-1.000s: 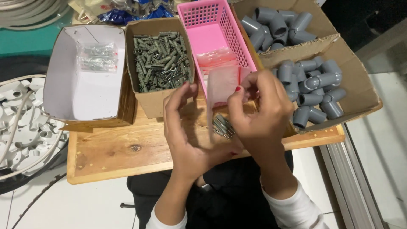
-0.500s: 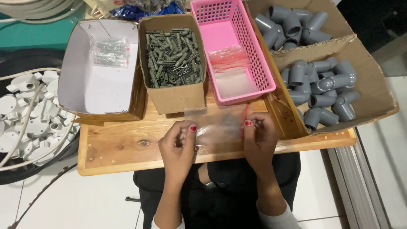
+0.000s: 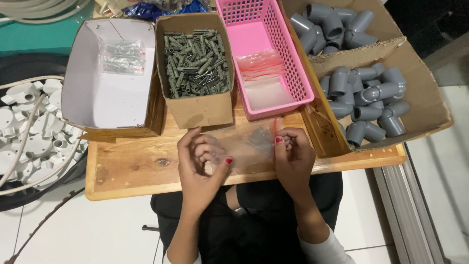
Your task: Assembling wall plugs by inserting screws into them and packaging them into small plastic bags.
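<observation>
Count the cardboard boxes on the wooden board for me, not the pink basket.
4. A white-lined box at the left, a box of grey plugs beside it, and two boxes of grey pipe elbows at the right, one farther, one nearer. More may lie outside the picture.

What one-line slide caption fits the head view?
Left hand and right hand hold a clear plastic zip bag over the wooden board, before the cardboard box of grey wall plugs.
</observation>
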